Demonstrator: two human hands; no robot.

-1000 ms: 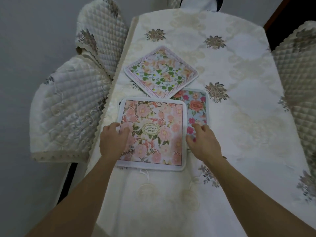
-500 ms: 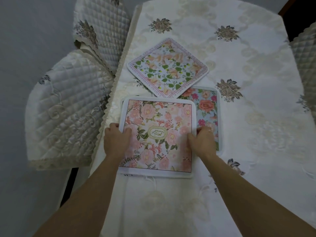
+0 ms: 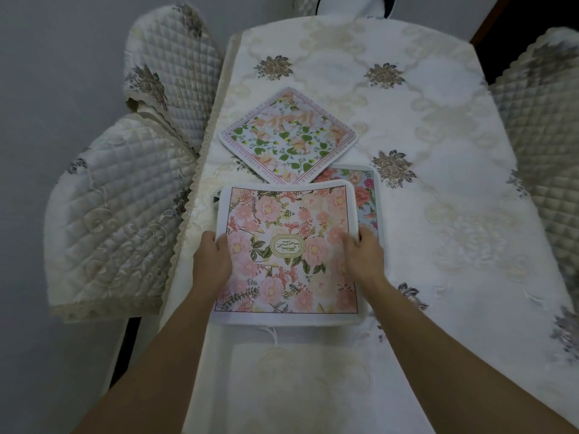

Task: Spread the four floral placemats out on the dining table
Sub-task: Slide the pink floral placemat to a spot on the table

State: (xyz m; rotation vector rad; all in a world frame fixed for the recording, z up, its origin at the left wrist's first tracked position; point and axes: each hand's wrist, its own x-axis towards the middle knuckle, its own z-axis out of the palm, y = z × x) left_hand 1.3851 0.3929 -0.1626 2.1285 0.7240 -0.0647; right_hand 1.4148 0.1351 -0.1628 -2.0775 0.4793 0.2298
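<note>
A pink floral placemat point(image 3: 291, 220) with a white border and an oval label sits near the table's left front, its far edge raised and curled. My left hand point(image 3: 213, 261) grips its left edge and my right hand point(image 3: 365, 255) grips its right edge. Beneath it lies a light blue placemat point(image 3: 366, 189) with red flowers, only its far right part showing. A green-leaf placemat point(image 3: 288, 136) lies farther back, turned like a diamond, overlapping the blue one's far corner. A fourth placemat is not visible.
The dining table point(image 3: 438, 214) wears a cream embroidered cloth. Quilted chair covers stand close on the left point(image 3: 119, 214), far left point(image 3: 169, 76) and right point(image 3: 539, 136). A dark doorway shows at the top right.
Both hands went from resting flat on the pink placemat to gripping its side edges. Its far edge has lifted off the blue placemat below.
</note>
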